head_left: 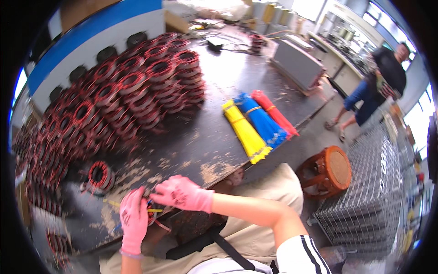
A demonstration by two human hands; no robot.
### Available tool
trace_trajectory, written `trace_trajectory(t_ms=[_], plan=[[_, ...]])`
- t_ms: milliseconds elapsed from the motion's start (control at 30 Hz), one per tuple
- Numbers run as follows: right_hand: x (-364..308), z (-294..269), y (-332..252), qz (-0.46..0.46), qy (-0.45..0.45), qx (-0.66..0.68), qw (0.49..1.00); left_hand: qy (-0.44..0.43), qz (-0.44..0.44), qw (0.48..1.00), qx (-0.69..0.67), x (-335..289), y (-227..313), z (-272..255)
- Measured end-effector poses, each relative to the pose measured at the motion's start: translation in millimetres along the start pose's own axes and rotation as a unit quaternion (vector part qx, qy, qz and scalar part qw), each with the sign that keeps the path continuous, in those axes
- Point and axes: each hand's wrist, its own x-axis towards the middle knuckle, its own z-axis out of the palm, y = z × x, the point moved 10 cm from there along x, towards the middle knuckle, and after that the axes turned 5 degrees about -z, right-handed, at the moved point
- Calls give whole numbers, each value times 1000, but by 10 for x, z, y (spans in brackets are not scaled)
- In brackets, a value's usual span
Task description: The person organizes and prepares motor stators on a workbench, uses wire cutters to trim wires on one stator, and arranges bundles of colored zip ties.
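Note:
My left hand [133, 220], in a pink glove, is closed round the side of a ring-shaped motor stator [151, 215] at the table's near edge. Most of that stator is hidden behind the glove. A thin yellow strand [156, 210] and a pale reddish lead [162, 226] stick out from it. My right hand [181, 193], gloved alike, has its fingertips pinched together just above the stator, near a bit of blue. What they pinch is too small to tell. Another stator with red windings [100, 175] stands on the table beyond my left hand.
Tall stacks of red-wound stators [132, 86] fill the table's left side. Yellow [246, 132], blue [261, 119] and red [273, 113] bundles of thin strands lie to the right. A wooden stool [335, 171] and wire cage [360, 205] stand right; a person [388, 73] is beyond.

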Motion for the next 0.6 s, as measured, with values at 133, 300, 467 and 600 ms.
trace_trajectory(t_ms=[133, 300, 467, 600], plan=[[-249, -19, 90, -2, 10, -14, 1000, -36, -7, 999, -9, 45, 20, 159], [-940, -1135, 775, 167, 199, 110, 959, -38, -30, 999, -18, 11, -4, 105], [-3085, -2525, 1866, 503, 200, -368, 756, -36, -29, 999, 1, -43, -76, 136], [-4199, -2236, 2316, 722, 23, -194, 664, -45, -20, 999, 17, 11, -4, 138]])
